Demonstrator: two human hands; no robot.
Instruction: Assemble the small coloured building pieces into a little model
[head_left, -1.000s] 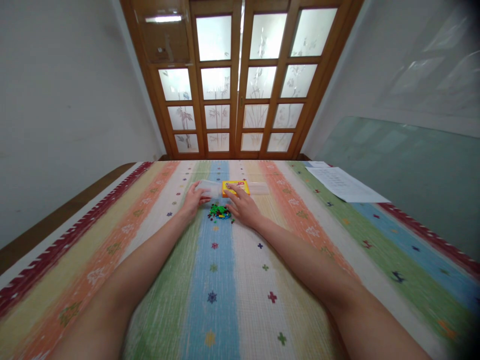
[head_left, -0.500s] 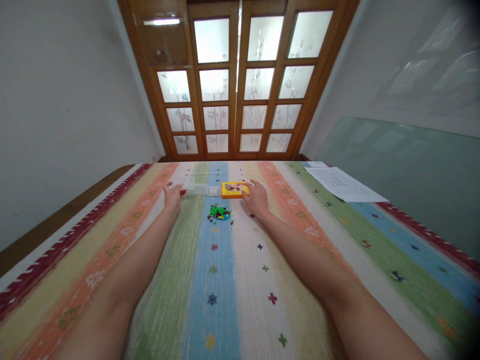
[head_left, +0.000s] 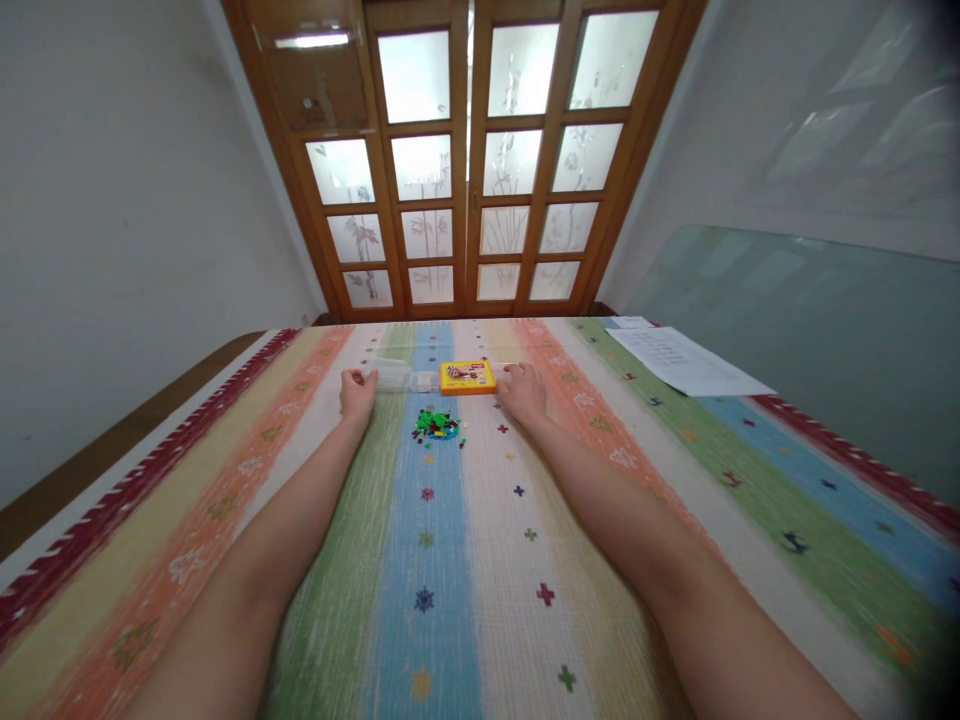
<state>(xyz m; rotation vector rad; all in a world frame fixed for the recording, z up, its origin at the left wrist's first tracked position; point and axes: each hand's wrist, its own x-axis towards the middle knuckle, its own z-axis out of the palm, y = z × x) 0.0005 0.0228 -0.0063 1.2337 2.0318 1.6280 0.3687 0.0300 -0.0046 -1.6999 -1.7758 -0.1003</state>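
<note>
A small yellow box (head_left: 466, 377) lies far out on the striped cloth (head_left: 450, 560). A clear plastic case (head_left: 401, 378) lies just left of it. My left hand (head_left: 357, 394) rests at the left end of that clear case, fingers curled against it. To the right of the yellow box, my right hand (head_left: 523, 389) lies on the cloth with its fingers curled at another clear piece (head_left: 501, 369). A small heap of green, blue and dark little bricks (head_left: 436, 425) sits between my hands, nearer to me than the box.
White printed sheets (head_left: 675, 360) lie at the far right of the cloth. A glass pane (head_left: 810, 330) stands along the right side. Wooden doors with frosted panes (head_left: 457, 170) close the far end. A brown edge (head_left: 112, 450) runs along the left.
My hands have moved apart from the middle to either side of the yellow box. The clear case has slid left with my left hand. The brick heap has stayed put.
</note>
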